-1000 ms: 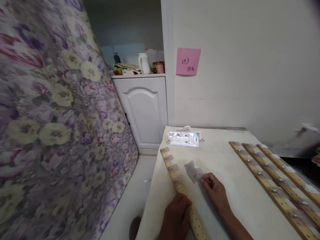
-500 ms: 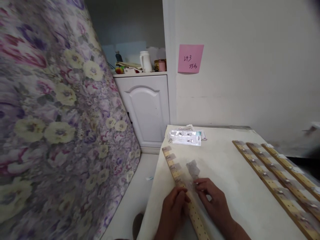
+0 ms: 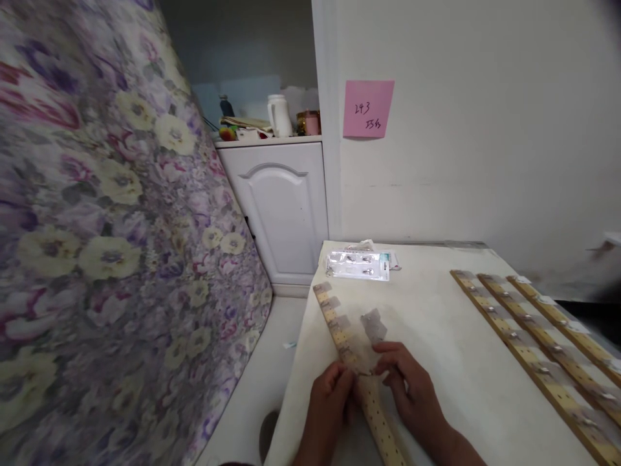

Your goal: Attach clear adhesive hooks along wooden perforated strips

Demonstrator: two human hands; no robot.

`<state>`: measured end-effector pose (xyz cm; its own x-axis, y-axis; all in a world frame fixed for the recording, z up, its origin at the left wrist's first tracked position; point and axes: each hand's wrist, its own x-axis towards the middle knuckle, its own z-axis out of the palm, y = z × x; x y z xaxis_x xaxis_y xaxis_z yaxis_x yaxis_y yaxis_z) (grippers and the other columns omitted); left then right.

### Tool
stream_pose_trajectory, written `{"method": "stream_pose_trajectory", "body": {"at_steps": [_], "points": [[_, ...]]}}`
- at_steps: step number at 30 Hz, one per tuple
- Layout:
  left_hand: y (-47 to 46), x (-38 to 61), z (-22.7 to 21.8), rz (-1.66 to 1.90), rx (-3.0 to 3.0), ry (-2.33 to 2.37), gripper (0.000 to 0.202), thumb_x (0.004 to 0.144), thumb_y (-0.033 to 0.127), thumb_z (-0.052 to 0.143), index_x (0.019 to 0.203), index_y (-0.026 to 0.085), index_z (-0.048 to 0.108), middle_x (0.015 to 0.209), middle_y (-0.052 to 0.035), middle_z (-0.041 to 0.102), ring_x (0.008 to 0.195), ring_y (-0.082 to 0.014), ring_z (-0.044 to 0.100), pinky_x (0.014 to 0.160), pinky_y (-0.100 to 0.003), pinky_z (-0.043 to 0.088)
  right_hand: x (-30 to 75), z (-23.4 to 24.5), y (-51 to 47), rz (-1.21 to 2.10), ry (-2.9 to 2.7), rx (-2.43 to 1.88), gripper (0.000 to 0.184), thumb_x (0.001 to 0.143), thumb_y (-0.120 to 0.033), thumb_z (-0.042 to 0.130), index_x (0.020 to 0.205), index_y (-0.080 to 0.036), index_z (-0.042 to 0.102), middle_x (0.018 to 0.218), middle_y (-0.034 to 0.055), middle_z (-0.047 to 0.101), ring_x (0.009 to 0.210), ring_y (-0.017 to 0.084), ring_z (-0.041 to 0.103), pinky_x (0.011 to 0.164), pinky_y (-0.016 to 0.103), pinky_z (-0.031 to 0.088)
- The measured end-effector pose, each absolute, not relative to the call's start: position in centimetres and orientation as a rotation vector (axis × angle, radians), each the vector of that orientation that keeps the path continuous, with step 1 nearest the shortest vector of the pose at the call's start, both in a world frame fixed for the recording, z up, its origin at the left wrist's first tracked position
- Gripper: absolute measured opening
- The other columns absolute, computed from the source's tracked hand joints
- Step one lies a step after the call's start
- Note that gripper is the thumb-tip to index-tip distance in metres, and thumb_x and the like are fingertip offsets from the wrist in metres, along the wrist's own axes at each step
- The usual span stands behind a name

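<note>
A long yellowish strip with small holes (image 3: 377, 414) lies on the table, running from the near edge toward the back. Small see-through plastic pieces cover its far part. My left hand (image 3: 330, 395) is closed on the strip's left edge, thumb and forefinger pressed together. On the other side, my right hand (image 3: 410, 385) pinches the end of a tiny thin metal piece (image 3: 365, 373) that lies across the strip. Just beyond my right fingertips is a small pile of clear plastic pieces (image 3: 373, 325).
Several similar strips (image 3: 509, 333) with plastic and metal bits lie along the right side. Flat clear packages (image 3: 358, 265) rest at the back left of the white table (image 3: 427, 304). A floral curtain (image 3: 121, 259) hangs left; a white cabinet (image 3: 284, 213) stands behind.
My right hand has shifted slightly, and the thin metal piece across the strip now shows between my hands. My left hand has moved a little left along the strip's edge.
</note>
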<state>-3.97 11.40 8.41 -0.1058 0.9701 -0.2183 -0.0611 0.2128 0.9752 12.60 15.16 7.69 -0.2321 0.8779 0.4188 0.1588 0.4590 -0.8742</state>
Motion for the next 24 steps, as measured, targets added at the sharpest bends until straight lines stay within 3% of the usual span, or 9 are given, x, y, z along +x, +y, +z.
{"method": "stream_pose_trajectory", "body": {"at_steps": [3,6,11,14,24], "points": [[11.4,-4.1,8.2,1.131,0.978,1.388,0.035,0.082,0.049,0.054,0.067,0.018,0.051,0.053,0.0063,0.050,0.039,-0.0061,0.035,0.041,-0.019,0.025,12.6,8.2,15.1,1.056,-1.586,-0.982,0.014,0.090,-0.026,0.044,0.094,-0.023,0.057,0.082,0.0024,0.060,0.061,0.014,0.055,0.057,0.026,0.045],[11.3,-4.1,8.0,1.122,1.007,1.389,0.035,0.081,0.049,0.056,0.065,0.018,0.050,0.052,0.0061,0.050,0.042,-0.0070,0.038,0.043,-0.019,0.027,12.1,8.5,15.1,1.233,-1.581,-1.028,0.015,0.089,-0.034,0.049,0.086,-0.022,0.056,0.064,-0.0036,0.050,0.054,0.012,0.047,0.052,0.024,0.039],[11.2,-4.0,8.1,1.125,0.996,1.366,0.033,0.082,0.048,0.055,0.067,0.018,0.053,0.052,0.0059,0.052,0.039,-0.0070,0.038,0.042,-0.020,0.026,11.5,8.2,15.1,1.394,-1.495,-1.033,0.022,0.088,-0.042,0.051,0.091,-0.021,0.054,0.059,-0.0063,0.045,0.050,0.011,0.044,0.049,0.023,0.035],[11.2,-4.1,8.2,1.152,0.981,1.352,0.035,0.082,0.048,0.053,0.065,0.018,0.052,0.053,0.0045,0.054,0.038,-0.0071,0.039,0.040,-0.020,0.026,11.6,8.0,15.2,1.446,-1.475,-1.004,0.026,0.086,-0.044,0.053,0.098,-0.021,0.053,0.065,-0.0048,0.049,0.050,0.011,0.045,0.048,0.023,0.036],[11.0,-3.3,8.1,1.124,0.910,1.348,0.030,0.077,0.045,0.057,0.067,0.016,0.056,0.051,0.0047,0.052,0.038,-0.0066,0.039,0.039,-0.019,0.025,11.3,8.4,15.1,1.402,-1.513,-1.069,0.030,0.076,-0.039,0.066,0.098,-0.020,0.056,0.068,-0.0043,0.051,0.059,0.012,0.046,0.056,0.024,0.037]]}}
